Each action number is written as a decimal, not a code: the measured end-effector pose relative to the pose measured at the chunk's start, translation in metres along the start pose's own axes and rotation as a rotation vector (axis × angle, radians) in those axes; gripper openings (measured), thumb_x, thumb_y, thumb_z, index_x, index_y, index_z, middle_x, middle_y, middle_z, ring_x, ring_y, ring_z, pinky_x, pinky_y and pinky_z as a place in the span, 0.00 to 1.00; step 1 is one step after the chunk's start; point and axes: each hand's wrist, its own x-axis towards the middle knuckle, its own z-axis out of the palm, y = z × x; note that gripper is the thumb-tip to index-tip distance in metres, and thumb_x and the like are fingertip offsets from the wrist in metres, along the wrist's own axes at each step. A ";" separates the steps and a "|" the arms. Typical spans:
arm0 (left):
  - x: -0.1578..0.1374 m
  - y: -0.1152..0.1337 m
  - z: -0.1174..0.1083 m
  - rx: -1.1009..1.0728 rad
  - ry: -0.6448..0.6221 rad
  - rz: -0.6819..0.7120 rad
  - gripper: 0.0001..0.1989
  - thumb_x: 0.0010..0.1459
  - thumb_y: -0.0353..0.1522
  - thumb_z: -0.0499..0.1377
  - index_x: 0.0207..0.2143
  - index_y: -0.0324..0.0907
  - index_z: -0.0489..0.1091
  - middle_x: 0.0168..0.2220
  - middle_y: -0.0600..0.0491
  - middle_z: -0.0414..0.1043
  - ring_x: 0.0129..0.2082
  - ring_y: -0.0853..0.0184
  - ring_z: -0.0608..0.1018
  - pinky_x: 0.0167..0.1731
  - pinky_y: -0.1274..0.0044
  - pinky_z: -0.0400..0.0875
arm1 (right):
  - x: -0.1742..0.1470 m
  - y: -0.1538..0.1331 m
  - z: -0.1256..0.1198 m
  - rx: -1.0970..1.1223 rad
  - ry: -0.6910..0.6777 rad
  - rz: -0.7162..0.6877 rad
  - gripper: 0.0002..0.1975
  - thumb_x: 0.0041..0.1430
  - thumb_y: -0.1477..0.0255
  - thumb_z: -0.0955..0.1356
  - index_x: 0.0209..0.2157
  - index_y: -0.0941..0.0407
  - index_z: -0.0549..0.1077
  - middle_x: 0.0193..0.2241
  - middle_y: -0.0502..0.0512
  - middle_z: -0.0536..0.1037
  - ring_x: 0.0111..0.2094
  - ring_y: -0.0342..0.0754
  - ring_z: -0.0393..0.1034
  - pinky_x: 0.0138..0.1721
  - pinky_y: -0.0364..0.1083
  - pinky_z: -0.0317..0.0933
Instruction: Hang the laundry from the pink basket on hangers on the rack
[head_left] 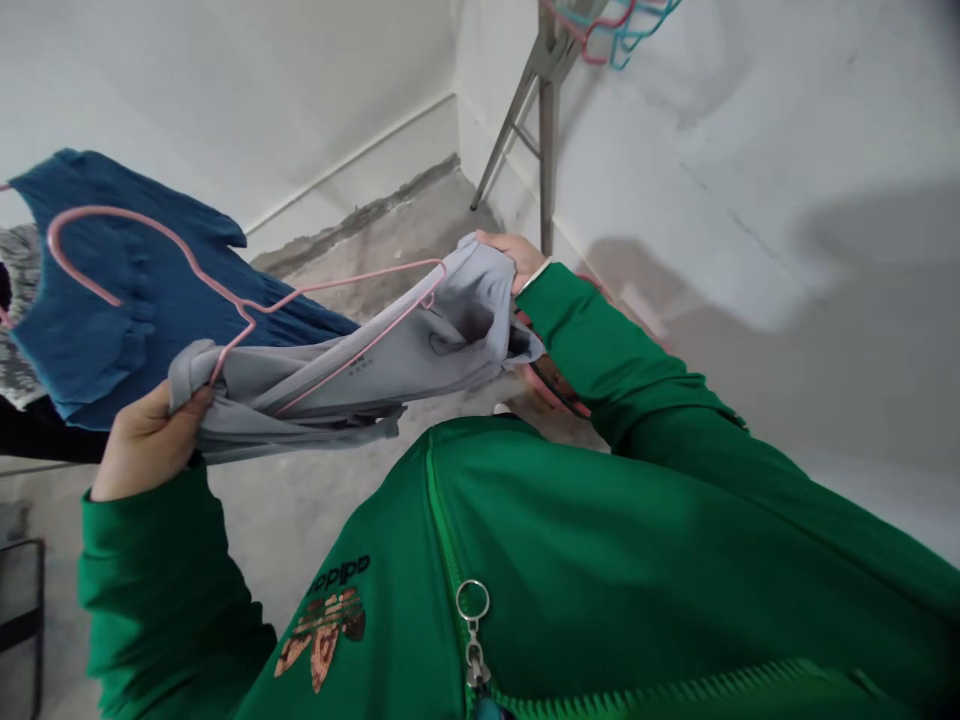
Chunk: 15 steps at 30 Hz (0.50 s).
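A light grey garment (390, 365) stretches between my two hands, with a pink clothes hanger (247, 303) partly inside it. My left hand (154, 440) pinches the garment's left shoulder, where one end of the hanger goes into the cloth. At the other side my right hand (517, 258) grips the upper right edge of the garment. The hanger's right end lies against the cloth, outside or at the neck opening; I cannot tell which. Its hook points left, in front of a blue dress (142, 290).
More clothes, one patterned in black and white (21, 310), hang at the far left. A metal rack (550, 120) stands by the wall, with pink and teal hangers (619, 30) on top. Something pink and dark (555, 385) lies low beyond my right sleeve. A dark frame (34, 620) is at lower left.
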 end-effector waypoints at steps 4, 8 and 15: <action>0.002 -0.004 0.001 -0.036 -0.077 0.021 0.22 0.55 0.40 0.61 0.52 0.48 0.74 0.54 0.57 0.74 0.53 0.54 0.77 0.58 0.62 0.67 | -0.003 -0.024 0.005 -0.047 0.080 -0.012 0.14 0.70 0.67 0.60 0.31 0.57 0.68 0.17 0.43 0.72 0.29 0.40 0.66 0.47 0.48 0.63; 0.004 -0.005 0.014 0.057 -0.083 0.085 0.20 0.56 0.39 0.59 0.51 0.47 0.76 0.47 0.56 0.79 0.48 0.55 0.79 0.52 0.65 0.73 | -0.011 -0.039 0.020 -0.024 0.178 -0.052 0.16 0.71 0.67 0.57 0.30 0.55 0.70 0.18 0.47 0.73 0.32 0.43 0.70 0.47 0.50 0.65; 0.011 -0.009 0.042 0.363 0.274 0.287 0.23 0.55 0.32 0.52 0.52 0.39 0.75 0.33 0.47 0.78 0.33 0.60 0.78 0.35 0.73 0.71 | -0.046 -0.030 0.056 0.043 0.115 -0.211 0.10 0.54 0.62 0.71 0.26 0.51 0.71 0.25 0.52 0.78 0.42 0.52 0.74 0.45 0.53 0.70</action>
